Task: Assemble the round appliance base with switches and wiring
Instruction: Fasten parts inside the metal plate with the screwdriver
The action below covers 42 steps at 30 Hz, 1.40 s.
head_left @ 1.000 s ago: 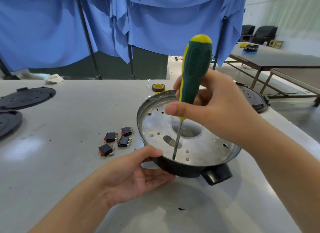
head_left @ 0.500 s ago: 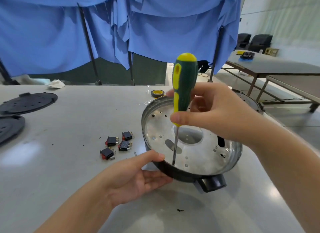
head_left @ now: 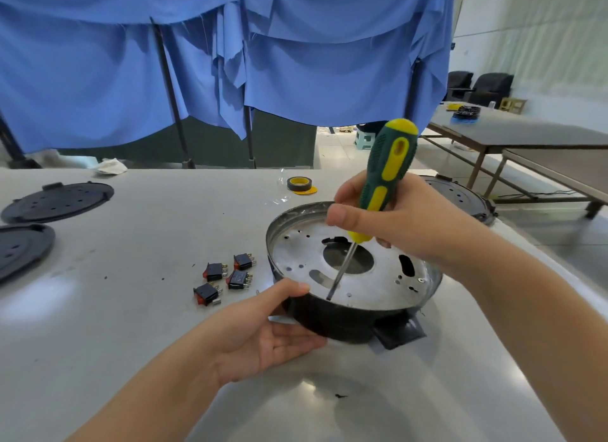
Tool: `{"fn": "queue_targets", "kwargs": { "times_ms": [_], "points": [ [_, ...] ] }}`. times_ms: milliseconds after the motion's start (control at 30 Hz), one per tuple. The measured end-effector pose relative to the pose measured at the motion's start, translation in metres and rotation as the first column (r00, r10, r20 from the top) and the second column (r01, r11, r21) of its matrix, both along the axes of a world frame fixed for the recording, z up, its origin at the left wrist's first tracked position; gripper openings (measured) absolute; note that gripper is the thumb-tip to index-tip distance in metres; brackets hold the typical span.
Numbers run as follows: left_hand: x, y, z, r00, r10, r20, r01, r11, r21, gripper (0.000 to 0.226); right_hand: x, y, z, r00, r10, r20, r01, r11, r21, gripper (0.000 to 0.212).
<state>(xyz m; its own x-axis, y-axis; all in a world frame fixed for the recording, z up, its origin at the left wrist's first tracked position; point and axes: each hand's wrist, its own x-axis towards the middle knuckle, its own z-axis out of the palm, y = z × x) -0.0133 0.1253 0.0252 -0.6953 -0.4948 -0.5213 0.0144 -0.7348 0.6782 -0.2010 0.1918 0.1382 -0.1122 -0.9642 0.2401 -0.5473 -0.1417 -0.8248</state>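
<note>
Screwdriver (head_left: 388,168) sits in our right hand (head_left: 391,224), fingers and thumb wrapped round the green-yellow handle, shaft tilted down and toward us. Its tip lands on the metal plate of the round appliance base (head_left: 355,277), close to the near rim and just beyond our left thumb.

Our left hand (head_left: 266,333) cradles the base from the near-left: thumb hooked over the rim, fingers curled against the black outer wall. Base rests on the counter (head_left: 148,231) between both hands, open side up, with a big centre hole directly under the right hand. A black tab sticks out of the wall just right of the left fingers.

We see four rocker switches (head_left: 227,278) loose on the counter, just beyond the left hand and left of the base. Tape roll (head_left: 299,184) lies further out, past the base. Two black round covers (head_left: 57,203) sit well off to the left of the left hand. Another round base (head_left: 460,198) lies behind the right wrist.
</note>
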Motion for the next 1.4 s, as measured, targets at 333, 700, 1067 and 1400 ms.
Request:
{"fn": "queue_targets", "kwargs": {
  "times_ms": [333, 700, 1067, 1400],
  "points": [
    [-0.002, 0.001, 0.005, 1.0, 0.006, 0.023, -0.007, 0.999, 0.042, 0.079, -0.02, 0.0, 0.011, 0.946, 0.31, 0.091, -0.318, 0.945, 0.082, 0.029],
    [-0.001, 0.0, 0.005, 0.999, -0.032, 0.036, 0.031, 0.999, 0.022, 0.085, 0.005, -0.009, -0.01, 0.996, -0.018, -0.083, 0.004, 0.985, -0.172, 0.029],
    [0.004, -0.005, 0.011, 0.941, -0.279, 0.194, 0.303, 0.947, -0.108, 0.076, -0.002, -0.008, -0.019, 0.999, -0.044, -0.029, 0.035, 0.971, -0.236, 0.022],
    [0.004, -0.008, 0.015, 0.784, -0.311, 0.537, 0.514, 0.811, -0.281, 0.098, -0.002, -0.006, -0.023, 1.0, -0.006, -0.025, 0.0, 0.973, -0.231, 0.026]
  ]
}}
